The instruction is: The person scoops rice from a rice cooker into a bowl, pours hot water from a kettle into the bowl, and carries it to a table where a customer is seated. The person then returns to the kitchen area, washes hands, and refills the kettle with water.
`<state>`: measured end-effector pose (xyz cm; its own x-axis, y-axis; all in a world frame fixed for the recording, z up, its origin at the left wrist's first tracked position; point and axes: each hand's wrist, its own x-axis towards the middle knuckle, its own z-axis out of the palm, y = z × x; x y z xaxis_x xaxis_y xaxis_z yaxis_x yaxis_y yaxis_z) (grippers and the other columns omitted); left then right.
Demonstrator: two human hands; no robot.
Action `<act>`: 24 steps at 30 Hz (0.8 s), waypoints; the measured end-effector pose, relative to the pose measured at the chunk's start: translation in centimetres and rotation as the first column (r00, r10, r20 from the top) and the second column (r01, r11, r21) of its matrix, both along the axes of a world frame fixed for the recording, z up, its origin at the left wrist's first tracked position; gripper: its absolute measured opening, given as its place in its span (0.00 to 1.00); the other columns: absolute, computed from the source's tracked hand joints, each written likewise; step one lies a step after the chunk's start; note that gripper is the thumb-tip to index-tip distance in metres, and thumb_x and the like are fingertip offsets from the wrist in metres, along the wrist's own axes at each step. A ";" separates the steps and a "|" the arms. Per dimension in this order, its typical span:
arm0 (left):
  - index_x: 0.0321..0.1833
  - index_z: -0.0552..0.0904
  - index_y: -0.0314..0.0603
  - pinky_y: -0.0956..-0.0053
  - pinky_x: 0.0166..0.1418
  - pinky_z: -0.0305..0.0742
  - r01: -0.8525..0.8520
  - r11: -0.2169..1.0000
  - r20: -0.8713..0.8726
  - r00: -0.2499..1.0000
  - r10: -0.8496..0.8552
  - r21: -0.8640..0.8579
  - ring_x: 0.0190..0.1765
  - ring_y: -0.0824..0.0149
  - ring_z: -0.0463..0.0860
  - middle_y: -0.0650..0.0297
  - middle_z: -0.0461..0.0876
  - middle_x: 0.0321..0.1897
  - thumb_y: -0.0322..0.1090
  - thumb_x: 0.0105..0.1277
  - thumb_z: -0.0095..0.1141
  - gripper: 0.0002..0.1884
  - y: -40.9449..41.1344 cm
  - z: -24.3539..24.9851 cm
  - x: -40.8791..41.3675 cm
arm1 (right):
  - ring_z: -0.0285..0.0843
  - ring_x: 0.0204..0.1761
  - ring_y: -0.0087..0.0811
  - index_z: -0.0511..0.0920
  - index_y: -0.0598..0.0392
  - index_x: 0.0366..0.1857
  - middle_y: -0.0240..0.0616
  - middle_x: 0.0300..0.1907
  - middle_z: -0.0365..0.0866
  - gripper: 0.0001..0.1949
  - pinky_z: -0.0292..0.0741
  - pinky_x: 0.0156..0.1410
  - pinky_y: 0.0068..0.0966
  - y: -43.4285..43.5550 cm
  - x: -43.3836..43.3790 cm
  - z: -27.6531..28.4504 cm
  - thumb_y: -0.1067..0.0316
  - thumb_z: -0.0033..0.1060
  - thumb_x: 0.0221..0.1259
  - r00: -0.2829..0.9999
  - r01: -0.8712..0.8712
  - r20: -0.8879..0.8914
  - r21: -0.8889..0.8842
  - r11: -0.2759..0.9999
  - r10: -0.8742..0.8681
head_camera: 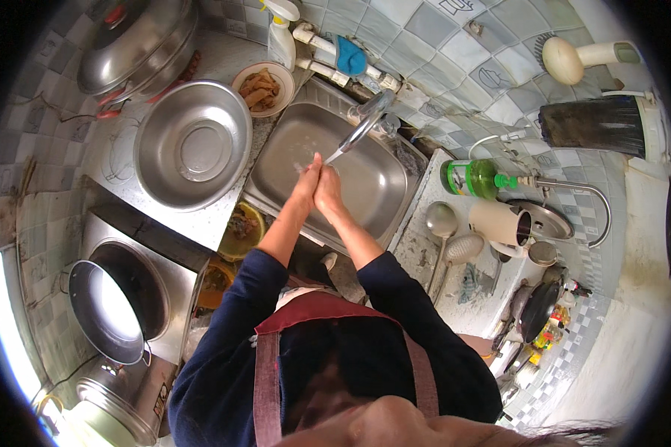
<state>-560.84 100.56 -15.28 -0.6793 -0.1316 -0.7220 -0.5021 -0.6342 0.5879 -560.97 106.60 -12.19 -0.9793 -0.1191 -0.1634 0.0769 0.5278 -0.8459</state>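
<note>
Over a stainless steel sink (369, 207), my left hand (309, 181) and my right hand (328, 187) are pressed together beneath the chrome faucet (363, 128). Water runs from its spout onto or beside the fingertips. No object shows between the palms; the inner fingers are hidden. A wide metal basin (151, 148) stands on the counter left of the sink. Behind it, next to the sink's corner, a bowl (236, 84) holds brown pieces of food.
A wok (81, 318) sits on the stove at left. A ladle (440, 220), a slotted spoon (464, 248), a beige pitcher (492, 222) and a green bottle (469, 177) lie or stand on the right counter. A spray bottle (281, 44) stands behind the sink.
</note>
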 end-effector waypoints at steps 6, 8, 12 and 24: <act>0.45 0.79 0.32 0.63 0.47 0.83 0.156 0.806 -0.209 0.977 -0.041 0.572 0.42 0.56 0.84 0.52 0.84 0.39 0.65 0.71 0.47 0.33 -0.8 -0.1 -1.0 | 0.78 0.25 0.48 0.77 0.62 0.34 0.50 0.26 0.80 0.08 0.74 0.34 0.43 1.5 -1.6 -4.2 0.68 0.51 0.66 0.989 0.047 -0.142 0.065 0.997 -0.038; 0.39 0.79 0.39 0.57 0.48 0.84 0.222 0.647 -0.326 0.944 0.044 0.729 0.43 0.49 0.84 0.51 0.83 0.40 0.66 0.70 0.47 0.30 -1.0 0.3 -0.7 | 0.78 0.25 0.47 0.76 0.61 0.35 0.48 0.25 0.79 0.08 0.73 0.33 0.43 1.5 -2.6 -4.8 0.67 0.51 0.68 0.928 0.215 0.362 -0.326 0.921 -0.088; 0.42 0.77 0.54 0.49 0.46 0.81 -0.180 0.504 -0.181 0.791 0.585 0.845 0.41 0.47 0.83 0.53 0.80 0.45 0.69 0.69 0.45 0.26 1.2 2.2 0.3 | 0.77 0.25 0.45 0.74 0.60 0.38 0.48 0.24 0.77 0.08 0.73 0.33 0.43 0.2 -3.0 -2.3 0.67 0.50 0.70 0.786 0.449 0.617 -0.525 0.723 -0.040; 0.50 0.76 0.30 0.60 0.47 0.79 -0.212 0.872 0.082 0.977 0.195 0.440 0.44 0.56 0.82 0.52 0.82 0.38 0.51 0.68 0.58 0.25 6.9 7.7 4.0 | 0.78 0.34 0.47 0.69 0.55 0.39 0.48 0.29 0.73 0.03 0.77 0.41 0.42 0.3 -7.8 -4.2 0.71 0.50 0.66 0.840 -0.078 -0.479 0.354 0.932 0.253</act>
